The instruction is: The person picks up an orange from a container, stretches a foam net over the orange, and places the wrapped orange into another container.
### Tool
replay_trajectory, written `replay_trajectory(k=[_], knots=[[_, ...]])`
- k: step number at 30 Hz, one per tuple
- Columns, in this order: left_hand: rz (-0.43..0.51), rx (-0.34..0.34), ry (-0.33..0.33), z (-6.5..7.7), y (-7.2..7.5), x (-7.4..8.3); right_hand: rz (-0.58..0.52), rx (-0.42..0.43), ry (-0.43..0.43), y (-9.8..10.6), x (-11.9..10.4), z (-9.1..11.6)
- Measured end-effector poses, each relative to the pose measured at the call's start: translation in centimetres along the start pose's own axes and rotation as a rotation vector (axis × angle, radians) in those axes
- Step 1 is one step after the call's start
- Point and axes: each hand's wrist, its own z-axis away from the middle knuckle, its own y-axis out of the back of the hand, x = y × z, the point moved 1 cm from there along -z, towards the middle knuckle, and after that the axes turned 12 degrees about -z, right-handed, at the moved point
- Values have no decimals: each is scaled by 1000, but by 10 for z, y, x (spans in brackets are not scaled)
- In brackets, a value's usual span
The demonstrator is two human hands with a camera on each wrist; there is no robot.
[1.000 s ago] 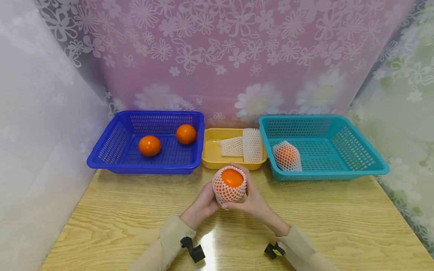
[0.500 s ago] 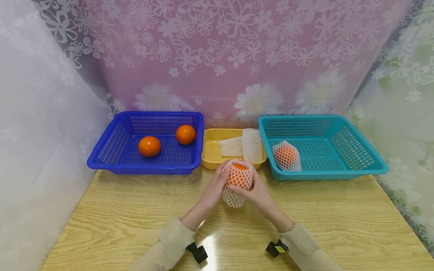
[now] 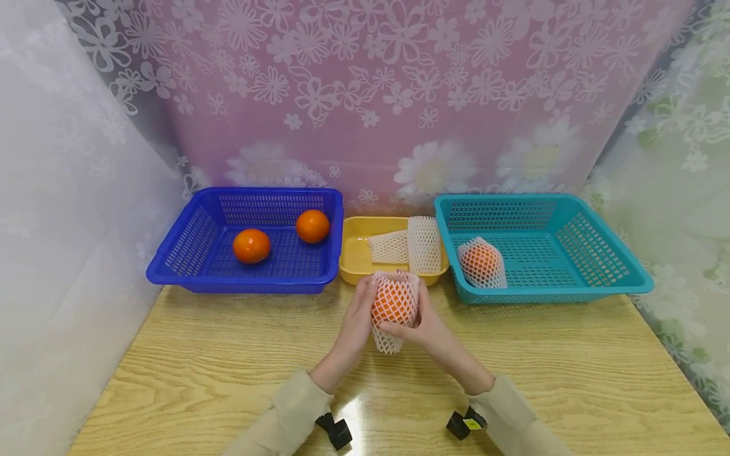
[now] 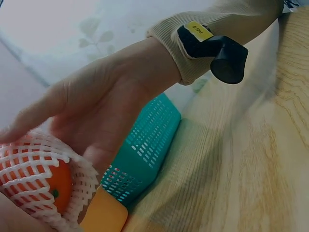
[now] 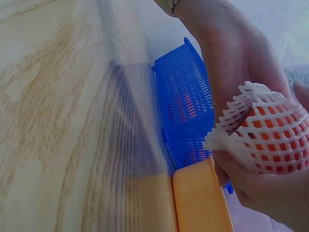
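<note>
An orange (image 3: 395, 305) in a white foam net sleeve (image 3: 388, 342) is held between both hands above the front of the table. My left hand (image 3: 352, 326) grips its left side, and my right hand (image 3: 431, 329) grips the right side with the thumb across the near face. The sleeve's narrow tail hangs toward me, while its other end gathers loosely at the far side. In the left wrist view the orange (image 4: 61, 186) shows bare with a green stem spot through the sleeve's open end. The right wrist view shows the net (image 5: 275, 137) stretched around the fruit.
A blue basket (image 3: 242, 280) with two bare oranges (image 3: 251, 246) stands left. The yellow tray (image 3: 356, 256) in the middle holds flat foam nets (image 3: 424, 244). On the right, a teal basket (image 3: 570, 292) contains one netted orange (image 3: 481, 263). A floral curtain (image 3: 365, 95) hangs behind.
The orange has been turned in the hands, its bare top no longer facing up. My left hand has come from underneath to the left side, and the sleeve's tail now points toward me.
</note>
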Motion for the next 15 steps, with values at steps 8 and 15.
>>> replay_trajectory(k=[8, 15], knots=[[14, -19, 10, -1, 2, 2, -4, 67, 17, -1, 0, 0], [-39, -119, -55, -3, 7, 5, 12, 96, 102, 7, -6, -2]])
